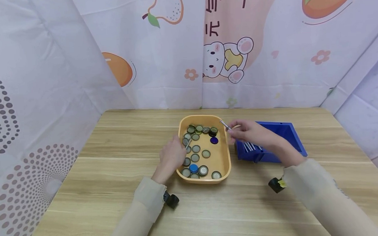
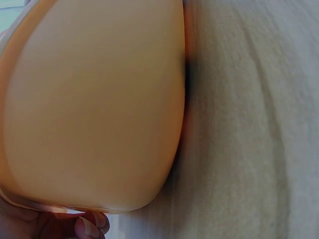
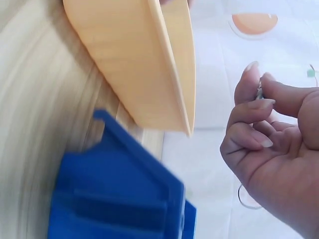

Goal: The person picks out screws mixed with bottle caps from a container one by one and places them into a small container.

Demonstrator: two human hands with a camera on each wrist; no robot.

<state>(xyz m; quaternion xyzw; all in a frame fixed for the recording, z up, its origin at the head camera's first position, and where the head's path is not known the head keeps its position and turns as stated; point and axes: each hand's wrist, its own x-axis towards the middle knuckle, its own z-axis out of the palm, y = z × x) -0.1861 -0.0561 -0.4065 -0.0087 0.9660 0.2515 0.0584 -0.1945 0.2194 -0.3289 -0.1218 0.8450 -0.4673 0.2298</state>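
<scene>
A thin silver rod with a wider tip (image 1: 225, 124) is pinched between the thumb and fingers of my right hand (image 1: 244, 132), above the right rim of the yellow basin (image 1: 220, 158). In the right wrist view only a sliver of the rod shows between the fingertips. My left hand (image 1: 172, 154) is at the basin's left rim, holding a second silver rod (image 1: 188, 143) that points inward over the bottle caps (image 1: 196, 148). The left wrist view shows curled fingers (image 2: 92, 226) at the basin's edge; the rod is hidden there. A blue cap (image 1: 193, 168) lies among the grey ones.
To the right of the basin stands a blue divided bin (image 1: 281, 128) with several silver rods (image 1: 249, 147) in its near-left compartment, partly behind my right forearm. Both stand on a wooden table (image 1: 130, 134), with a printed curtain (image 1: 165, 63) behind it.
</scene>
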